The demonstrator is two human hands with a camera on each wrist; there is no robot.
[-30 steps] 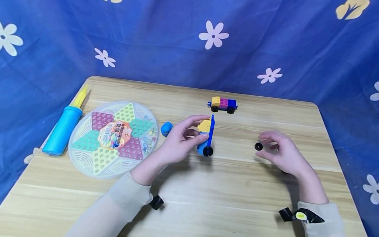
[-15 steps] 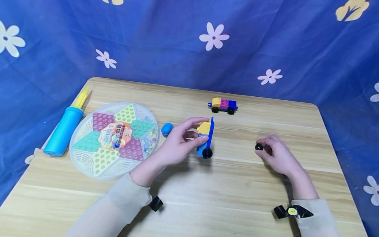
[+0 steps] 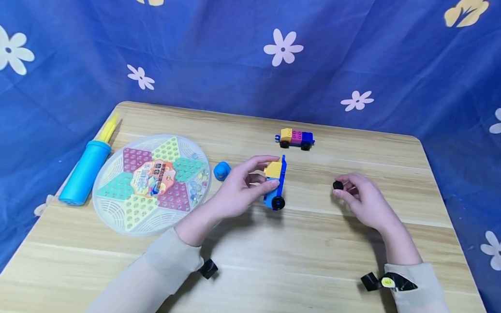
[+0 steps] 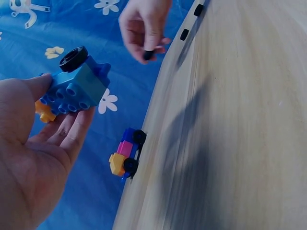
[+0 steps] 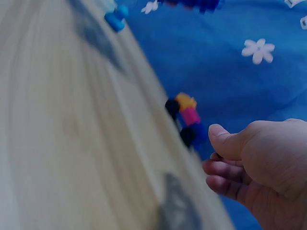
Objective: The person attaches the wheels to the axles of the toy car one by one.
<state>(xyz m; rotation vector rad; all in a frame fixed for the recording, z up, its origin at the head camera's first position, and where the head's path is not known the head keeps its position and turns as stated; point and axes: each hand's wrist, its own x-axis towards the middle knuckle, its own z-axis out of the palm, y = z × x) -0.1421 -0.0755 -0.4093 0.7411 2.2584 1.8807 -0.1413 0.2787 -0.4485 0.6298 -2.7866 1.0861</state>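
Observation:
My left hand grips a block-built toy car, turned up on end, above the table. It has yellow and light blue bricks on a dark blue base, and one black wheel shows on it. Its other wheel positions are mostly hidden. To the right, my right hand pinches a loose black toy wheel between thumb and fingers, apart from the car. In the right wrist view that wheel is almost wholly behind the thumb. Two more black wheels lie on the table near the right hand.
Behind the hands stands a second block car in yellow, pink and blue. Left of the left hand lie a small blue toy, a round Chinese checkers board and a blue and yellow pump. A blue flowered cloth hangs behind the table.
My right hand's fingers have closed on the loose wheel and carried it slightly left and away from me. The left hand, with its toy car, has shifted only slightly right.

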